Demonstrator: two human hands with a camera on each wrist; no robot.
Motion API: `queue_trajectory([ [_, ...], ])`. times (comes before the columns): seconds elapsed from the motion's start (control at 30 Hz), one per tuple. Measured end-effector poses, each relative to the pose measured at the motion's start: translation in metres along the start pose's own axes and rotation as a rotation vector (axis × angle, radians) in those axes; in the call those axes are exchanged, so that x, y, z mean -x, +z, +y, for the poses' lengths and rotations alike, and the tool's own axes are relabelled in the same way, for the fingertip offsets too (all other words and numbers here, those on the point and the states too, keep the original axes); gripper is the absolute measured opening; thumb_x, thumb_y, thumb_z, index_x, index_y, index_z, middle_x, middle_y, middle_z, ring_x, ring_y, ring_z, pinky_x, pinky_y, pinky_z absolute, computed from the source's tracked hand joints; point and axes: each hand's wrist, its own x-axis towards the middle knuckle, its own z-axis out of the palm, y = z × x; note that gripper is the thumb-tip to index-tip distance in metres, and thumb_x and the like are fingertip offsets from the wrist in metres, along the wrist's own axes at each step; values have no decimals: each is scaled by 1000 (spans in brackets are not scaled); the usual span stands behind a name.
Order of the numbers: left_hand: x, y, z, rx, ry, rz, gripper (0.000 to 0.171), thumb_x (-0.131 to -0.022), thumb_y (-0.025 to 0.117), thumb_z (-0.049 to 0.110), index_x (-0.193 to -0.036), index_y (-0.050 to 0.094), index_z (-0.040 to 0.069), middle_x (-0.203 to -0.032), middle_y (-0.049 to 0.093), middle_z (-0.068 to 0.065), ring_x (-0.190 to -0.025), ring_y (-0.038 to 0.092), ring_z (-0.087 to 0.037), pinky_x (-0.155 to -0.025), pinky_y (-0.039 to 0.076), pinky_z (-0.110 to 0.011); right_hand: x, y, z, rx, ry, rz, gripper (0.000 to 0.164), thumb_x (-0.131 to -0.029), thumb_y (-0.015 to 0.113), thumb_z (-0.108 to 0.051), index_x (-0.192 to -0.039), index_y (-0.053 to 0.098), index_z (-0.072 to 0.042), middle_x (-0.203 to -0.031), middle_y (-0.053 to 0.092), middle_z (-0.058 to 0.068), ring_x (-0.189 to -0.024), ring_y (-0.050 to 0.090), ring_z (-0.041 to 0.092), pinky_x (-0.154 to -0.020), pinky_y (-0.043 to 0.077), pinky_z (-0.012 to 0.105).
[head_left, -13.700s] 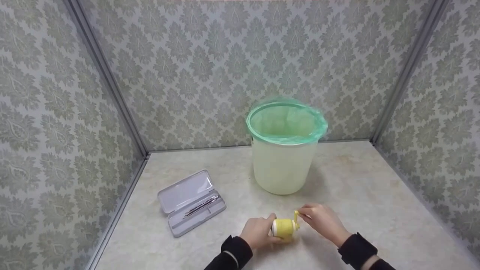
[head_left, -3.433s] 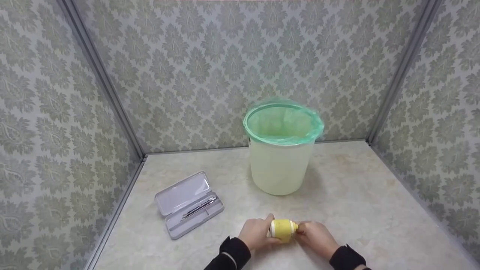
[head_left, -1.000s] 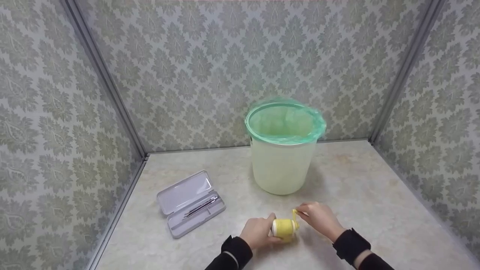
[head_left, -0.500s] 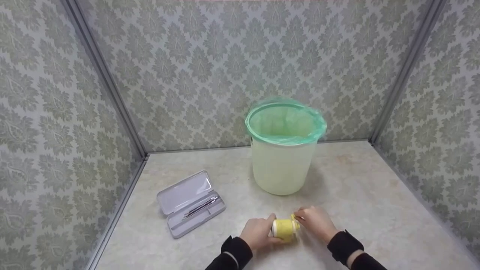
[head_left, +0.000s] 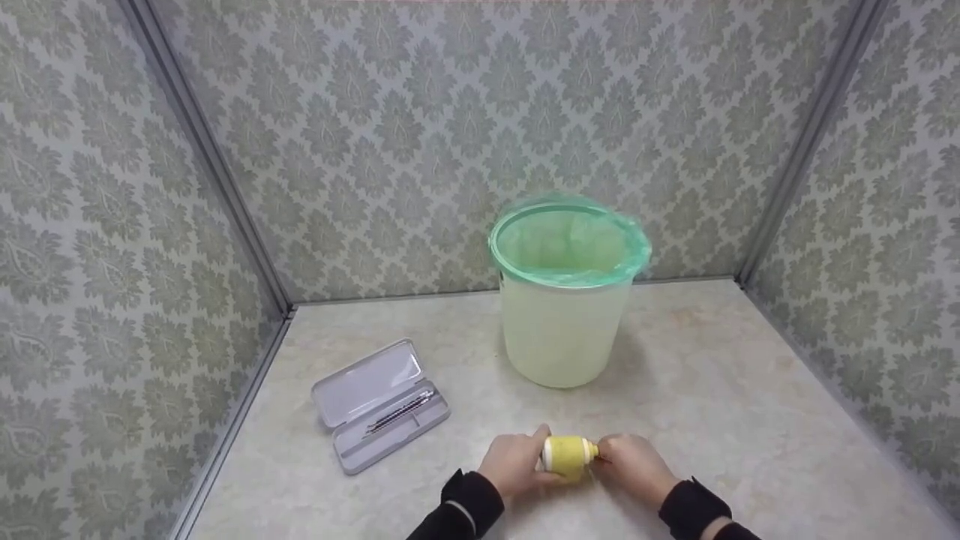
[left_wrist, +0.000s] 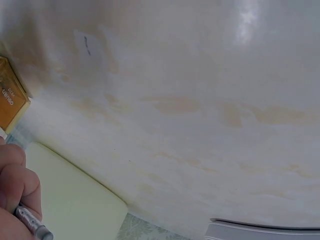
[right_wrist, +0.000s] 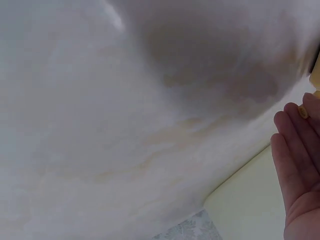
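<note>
My left hand [head_left: 514,465] grips a small yellow-and-white hand-crank pencil sharpener [head_left: 568,454], lying on its side just over the table. In the left wrist view, the sharpener's printed yellow side [left_wrist: 11,97] shows at the left edge, and the silver end of a pencil [left_wrist: 34,222] sticks out from my curled fingers. Its other end is hidden. On the sharpener's right, my right hand [head_left: 634,465] pinches the yellow crank handle [right_wrist: 303,111] between thumb and index finger, its other fingers extended. From the head view, the crank is mostly hidden behind that hand.
An open lilac pencil case [head_left: 364,450] with a few dark pencils [head_left: 401,412] lies at the left. Behind the hands stands a pale bin [head_left: 562,337] with a green bag liner [head_left: 570,247]. Patterned walls [head_left: 450,150] enclose the table [head_left: 712,360].
My right hand has swung the crank from pointing up down to near the sharpener's axis, dropping lower. Earlier frames show the same up and down positions. My left hand and the sharpener stay in place.
</note>
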Motion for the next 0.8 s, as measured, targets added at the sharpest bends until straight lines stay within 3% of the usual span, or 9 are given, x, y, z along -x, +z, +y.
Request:
queue_trajectory([
  [0.23,0,0,0,-26,0,10,61,-77,80,62,-110,55,17,-70,67,6,-54,56,-9,-52,43,-23,15,-4,-6,-60,-75,-7,10,-83,80,-12,-76,75,-16,-71,71,-7,-64,64,7,-60,50,26],
  [0.37,0,0,1,-43,2,15,62,-76,81,63,-110,56,17,-69,67,6,-54,57,-8,-51,43,-23,21,-9,-10,-68,-110,-14,10,-86,78,-14,-77,75,-17,-71,69,-9,-65,62,4,-59,47,23],
  [0.6,0,-1,0,-18,8,16,60,-76,81,63,-103,53,17,-66,64,6,-51,54,-9,-48,38,-23,27,-23,-19,-110,-94,-52,7,-88,78,-17,-81,76,-16,-73,68,-8,-66,59,0,-58,45,21],
  [0.8,0,-1,0,-20,-4,-2,61,-77,80,63,-108,55,16,-67,65,5,-52,54,-10,-49,39,-24,28,-40,-26,-91,-77,-88,4,-88,78,-14,-85,79,-16,-75,69,-8,-69,63,4,-60,48,23],
])
